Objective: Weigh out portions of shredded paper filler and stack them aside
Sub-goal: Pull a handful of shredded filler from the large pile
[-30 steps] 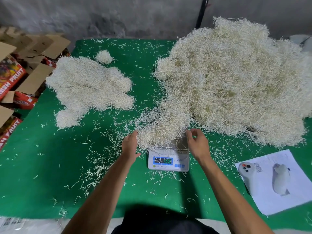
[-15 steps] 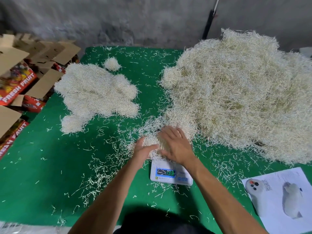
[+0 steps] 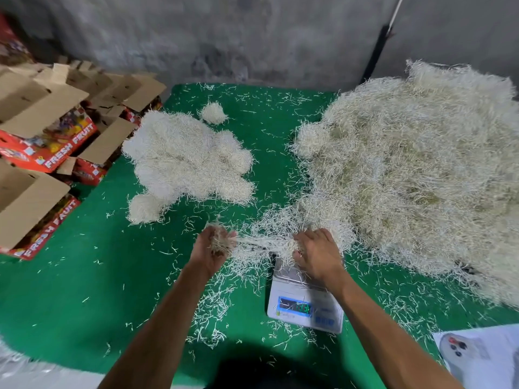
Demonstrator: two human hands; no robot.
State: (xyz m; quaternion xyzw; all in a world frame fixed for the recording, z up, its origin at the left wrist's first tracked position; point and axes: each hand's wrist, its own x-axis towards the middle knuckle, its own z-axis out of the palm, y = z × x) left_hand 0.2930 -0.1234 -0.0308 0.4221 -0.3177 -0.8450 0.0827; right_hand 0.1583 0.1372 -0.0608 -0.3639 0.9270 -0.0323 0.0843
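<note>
A big heap of cream shredded paper filler (image 3: 407,169) covers the right half of the green table (image 3: 70,290). A flatter stack of weighed portions (image 3: 185,161) lies at the left centre. A small white digital scale (image 3: 304,301) with a lit display sits in front of me. My left hand (image 3: 210,248) is closed on a tuft of filler, left of the scale. My right hand (image 3: 317,254) grips more filler over the scale's pan. A strand of shreds (image 3: 264,242) stretches between both hands.
Open cardboard fruit boxes (image 3: 47,127) printed in red crowd the left edge. A white sheet with a pictured device (image 3: 483,357) lies at the lower right. Loose shreds litter the cloth. A grey wall (image 3: 224,37) closes the back.
My hands were together on the portion over the scale; now the left has pulled away to the left with a tuft, stretching shreds between them. The view has shifted right and closer.
</note>
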